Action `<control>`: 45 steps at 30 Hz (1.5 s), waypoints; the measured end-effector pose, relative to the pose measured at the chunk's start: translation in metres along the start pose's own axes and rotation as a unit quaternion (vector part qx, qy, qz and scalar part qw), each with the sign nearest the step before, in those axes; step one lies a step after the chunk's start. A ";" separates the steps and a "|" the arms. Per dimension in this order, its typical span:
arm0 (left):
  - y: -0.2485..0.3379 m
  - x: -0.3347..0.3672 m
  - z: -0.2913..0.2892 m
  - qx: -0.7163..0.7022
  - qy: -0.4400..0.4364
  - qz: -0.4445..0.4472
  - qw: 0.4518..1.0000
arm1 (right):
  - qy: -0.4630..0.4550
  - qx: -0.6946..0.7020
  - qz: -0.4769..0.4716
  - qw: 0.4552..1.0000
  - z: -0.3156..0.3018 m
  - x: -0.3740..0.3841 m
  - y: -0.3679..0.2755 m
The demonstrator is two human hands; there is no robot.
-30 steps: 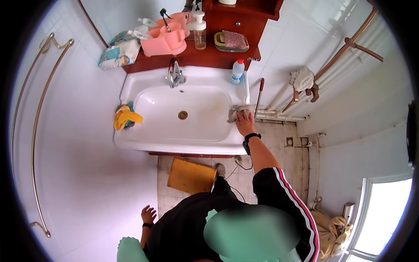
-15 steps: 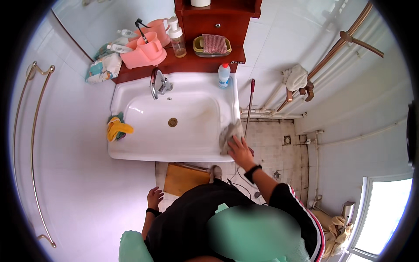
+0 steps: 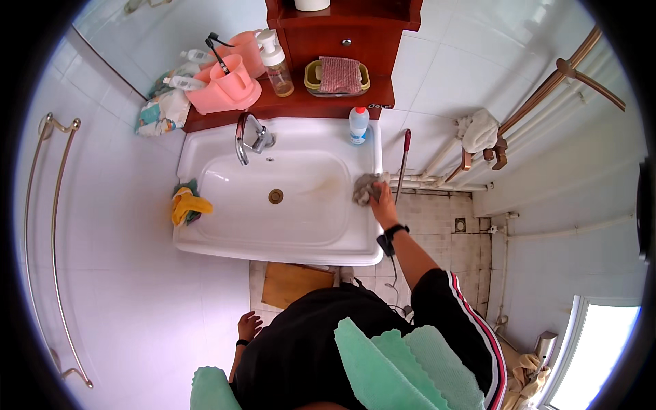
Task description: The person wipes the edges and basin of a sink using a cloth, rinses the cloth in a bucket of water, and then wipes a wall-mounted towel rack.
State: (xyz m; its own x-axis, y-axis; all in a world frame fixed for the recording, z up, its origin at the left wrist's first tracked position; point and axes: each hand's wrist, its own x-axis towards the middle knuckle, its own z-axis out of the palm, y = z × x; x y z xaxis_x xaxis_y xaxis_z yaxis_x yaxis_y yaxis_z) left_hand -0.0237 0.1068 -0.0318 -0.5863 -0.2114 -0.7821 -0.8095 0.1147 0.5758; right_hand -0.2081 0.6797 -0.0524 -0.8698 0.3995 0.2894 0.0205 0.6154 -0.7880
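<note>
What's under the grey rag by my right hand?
The white sink's right rim shows around the grey rag. The surface directly beneath is covered by the rag, partly by your right hand too, so I can't tell.

Grey-brown rag (image 3: 366, 189) in my right hand (image 3: 385, 206), white sink (image 3: 253, 229) beneath! Beyond my grip, a red-capped bottle (image 3: 359, 128); far left, yellow cloth (image 3: 191, 204); behind, black sleeve (image 3: 437, 301) striped red and white.

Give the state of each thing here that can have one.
Right hand, on the gray cloth
Gray cloth, bunched
Left hand, empty
Sink, smeared right of the drain, no standing water
Faucet, not running
Drawer, shut
Red-capped bottle, upright
Pump bottle, upright, liquid low
Yellow cloth, crumpled
</note>
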 end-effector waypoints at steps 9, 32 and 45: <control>-0.034 0.004 -0.011 0.033 -0.004 0.074 0.997 | 0.061 0.080 0.175 0.979 -0.035 0.045 0.024; 0.230 0.065 0.132 0.361 0.118 0.373 0.846 | -0.036 -0.122 -0.021 0.992 0.000 0.142 0.018; 0.207 0.058 0.131 0.578 0.077 0.318 0.747 | -0.260 -0.234 -0.122 0.929 -0.018 -0.095 -0.108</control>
State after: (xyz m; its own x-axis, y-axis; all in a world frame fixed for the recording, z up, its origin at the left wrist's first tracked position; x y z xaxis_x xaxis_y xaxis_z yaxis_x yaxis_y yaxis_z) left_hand -0.2297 0.2454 0.0103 -0.9261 0.1437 -0.3488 0.0926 0.9829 0.1589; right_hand -0.1190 0.5876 0.0156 -0.9948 -0.0970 0.0311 -0.1015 0.9211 -0.3759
